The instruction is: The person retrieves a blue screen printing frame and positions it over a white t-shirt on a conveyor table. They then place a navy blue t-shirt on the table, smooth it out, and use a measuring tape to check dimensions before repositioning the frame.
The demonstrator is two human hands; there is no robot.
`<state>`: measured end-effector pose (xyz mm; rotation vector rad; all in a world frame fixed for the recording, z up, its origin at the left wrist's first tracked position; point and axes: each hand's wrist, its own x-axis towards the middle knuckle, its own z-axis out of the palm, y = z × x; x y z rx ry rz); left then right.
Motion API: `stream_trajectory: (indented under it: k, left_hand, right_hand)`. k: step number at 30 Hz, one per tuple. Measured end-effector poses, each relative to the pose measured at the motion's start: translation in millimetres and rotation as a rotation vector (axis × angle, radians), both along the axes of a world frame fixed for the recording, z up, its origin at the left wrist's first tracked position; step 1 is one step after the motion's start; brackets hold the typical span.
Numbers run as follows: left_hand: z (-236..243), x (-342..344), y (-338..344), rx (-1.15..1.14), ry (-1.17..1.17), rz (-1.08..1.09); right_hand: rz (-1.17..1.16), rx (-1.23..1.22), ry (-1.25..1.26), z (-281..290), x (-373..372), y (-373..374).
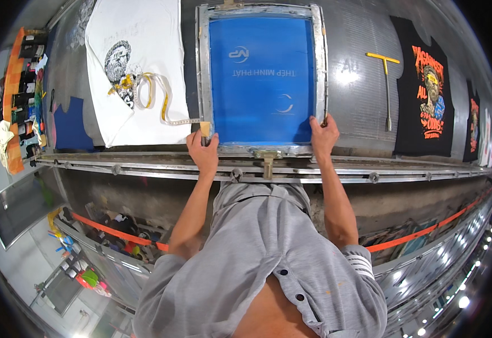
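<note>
A screen-printing frame (pixel 319 67) with a silvery rim and blue mesh (pixel 263 96) lies flat on the dark table in front of me. My left hand (pixel 204 153) grips its near left corner, fingers curled beside a small tan piece (pixel 205 129) there. At the near right corner, my right hand (pixel 326 138) holds the rim with the thumb over the mesh side. A white and yellow tape measure (pixel 167 107) lies loosely looped on a white shirt (pixel 144 34) to the left, its strip running up to the frame's left edge.
A metal rail (pixel 189 172) with a bracket (pixel 267 163) crosses the table's near edge. Right of the frame lie a yellow T-handled tool (pixel 387 84) and a printed black shirt (pixel 406 107). A blue cloth (pixel 74 127) and an orange rack (pixel 14 146) are at left.
</note>
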<state>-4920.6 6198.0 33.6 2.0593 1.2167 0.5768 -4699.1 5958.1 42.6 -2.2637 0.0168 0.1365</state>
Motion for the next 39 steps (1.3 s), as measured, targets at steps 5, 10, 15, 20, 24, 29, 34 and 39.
stream_trajectory:
  k: [5, 10, 15, 20, 24, 29, 34, 39]
  left_hand:
    - [-8.7, -18.9, 12.4, 0.038, 0.057, 0.019]
    - [-11.7, -22.2, 17.0, 0.028, 0.073, -0.044]
    - [-16.9, -27.6, 16.8, 0.046, 0.066, -0.054]
    - [-2.8, -16.5, 12.5, 0.185, 0.155, -0.058]
    - [13.9, -9.4, 2.8, 0.288, 0.177, -0.377]
    - [36.0, -3.2, -35.0, 0.007, 0.054, -0.943]
    - [22.7, -6.1, -34.4, -0.059, 0.086, -0.893]
    - [15.2, -8.8, -29.7, -0.046, 0.064, -0.898]
  right_hand:
    - [0.036, -0.223, -0.163, -13.0, -25.7, 12.2]
    - [0.071, -0.318, -0.265, -35.2, -34.0, 10.8]
    - [0.084, -0.341, -0.270, -35.5, -36.4, 11.1]
    - [0.074, -0.400, -0.329, -31.0, -38.5, 17.6]
    - [0.171, -0.346, -0.223, -21.0, -35.2, 8.8]
    - [0.068, -0.515, -0.398, -20.5, 57.3, -78.8]
    - [-0.010, -0.870, -0.303, -14.8, 160.1, -157.2]
    - [0.063, -0.678, -0.337, -46.9, 201.7, -196.1]
